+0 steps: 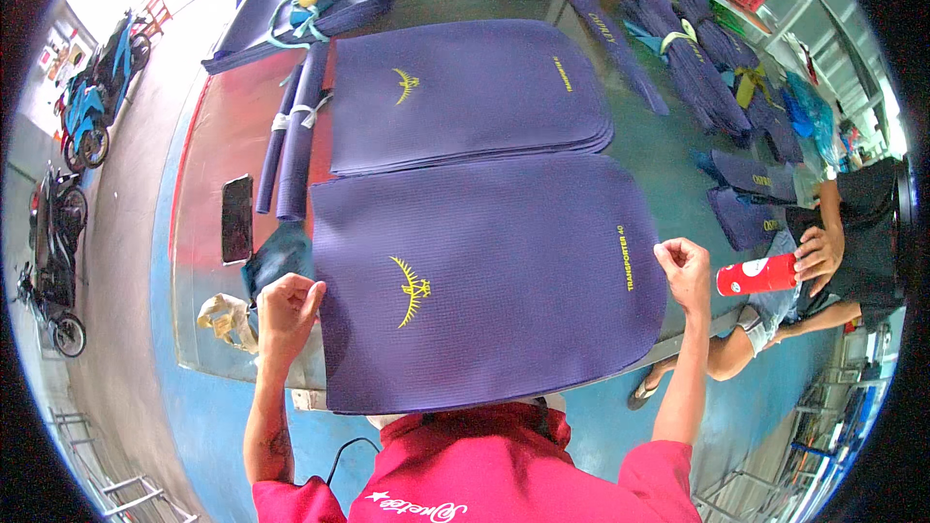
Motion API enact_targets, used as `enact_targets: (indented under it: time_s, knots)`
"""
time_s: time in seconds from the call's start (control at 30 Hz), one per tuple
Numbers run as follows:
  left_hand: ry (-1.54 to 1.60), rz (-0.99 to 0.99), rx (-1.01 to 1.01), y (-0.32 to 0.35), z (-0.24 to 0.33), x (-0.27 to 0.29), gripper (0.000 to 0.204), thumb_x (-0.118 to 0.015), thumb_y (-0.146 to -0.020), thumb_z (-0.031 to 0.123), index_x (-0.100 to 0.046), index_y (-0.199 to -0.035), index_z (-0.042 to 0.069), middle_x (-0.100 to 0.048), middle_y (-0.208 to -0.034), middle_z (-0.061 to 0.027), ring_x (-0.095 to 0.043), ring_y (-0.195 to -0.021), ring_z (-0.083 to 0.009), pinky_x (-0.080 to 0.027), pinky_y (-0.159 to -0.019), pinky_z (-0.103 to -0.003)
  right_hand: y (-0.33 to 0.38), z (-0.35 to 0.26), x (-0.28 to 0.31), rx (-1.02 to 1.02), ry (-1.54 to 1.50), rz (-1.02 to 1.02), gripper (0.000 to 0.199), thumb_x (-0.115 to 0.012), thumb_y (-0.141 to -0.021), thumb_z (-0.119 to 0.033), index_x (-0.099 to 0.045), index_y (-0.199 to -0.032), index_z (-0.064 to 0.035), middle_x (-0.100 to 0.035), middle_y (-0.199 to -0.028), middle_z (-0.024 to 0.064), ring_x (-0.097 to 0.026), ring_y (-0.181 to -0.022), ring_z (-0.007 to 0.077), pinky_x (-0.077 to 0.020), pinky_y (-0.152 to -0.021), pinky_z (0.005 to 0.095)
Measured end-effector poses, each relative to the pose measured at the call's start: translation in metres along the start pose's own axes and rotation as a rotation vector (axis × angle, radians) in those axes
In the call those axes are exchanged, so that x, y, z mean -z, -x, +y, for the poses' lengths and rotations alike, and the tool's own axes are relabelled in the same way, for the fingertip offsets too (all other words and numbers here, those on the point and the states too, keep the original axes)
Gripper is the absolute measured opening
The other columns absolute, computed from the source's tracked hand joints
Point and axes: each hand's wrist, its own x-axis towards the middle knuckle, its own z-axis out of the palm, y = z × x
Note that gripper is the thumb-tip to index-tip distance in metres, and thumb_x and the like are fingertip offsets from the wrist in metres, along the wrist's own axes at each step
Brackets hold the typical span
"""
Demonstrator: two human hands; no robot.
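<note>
Left fingers (312, 292) and right fingers (668, 251) pinch opposite edges of a ribbed, round-ended purple sheet (513, 300). Similar stacked sheets (475, 87) lie on the glossy surface (205, 266).

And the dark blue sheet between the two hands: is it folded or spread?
Spread: the sheet shows its broad printed face without a fold, left hand and right hand at opposite edges.

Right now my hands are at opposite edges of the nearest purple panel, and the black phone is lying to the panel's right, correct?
Not quite: the head view shows the black phone lying to the left, not right, of the nearest purple panel. Your left hand and right hand are at its opposite edges.
</note>
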Motion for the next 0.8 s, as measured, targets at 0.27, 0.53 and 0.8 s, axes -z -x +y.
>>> enact_targets:
  time_s: [0.27, 0.53, 0.8]
  knots:
    - [0.116, -0.023, 0.06, -0.002, -0.009, -0.003, 0.02, -0.073, -0.09, 0.016, -0.064, -0.082, -0.001, -0.062, -0.066, -0.0028, -0.058, -0.053, -0.0079, -0.048, -0.049, -0.025, 0.001, 0.007, 0.001, 0.012, 0.024, 0.013, 0.018, -0.072, -0.089, -0.014, -0.068, -0.081, 0.0011, -0.062, -0.068, -0.0016, -0.052, -0.06, 0.0048, -0.0441, -0.057, 0.024]
    - [-0.263, 0.332, -0.443, -0.068, 0.068, -0.002, 0.012, -0.071, -0.087, 0.013, -0.065, -0.089, 0.003, -0.063, -0.071, -0.0165, -0.064, -0.063, -0.029, -0.049, -0.061, -0.04, -0.005, -0.013, 0.004, 0.056, 0.02, 0.108, 0.02, -0.072, -0.091, -0.02, -0.063, -0.086, -0.0024, -0.06, -0.073, -0.0016, -0.051, -0.063, 0.005, -0.0436, -0.058, 0.0242]
    - [-0.605, 0.233, -0.323, -0.267, -0.011, -0.06, 0.053, -0.081, -0.074, 0.031, -0.059, -0.109, 0.0, -0.065, -0.101, -0.0256, -0.065, -0.097, -0.0413, -0.052, -0.081, -0.049, 0.006, -0.05, -0.002, 0.102, -0.015, 0.099, 0.02, -0.072, -0.091, -0.02, -0.063, -0.087, -0.0028, -0.059, -0.072, -0.0023, -0.049, -0.062, 0.0048, -0.0419, -0.056, 0.0231]
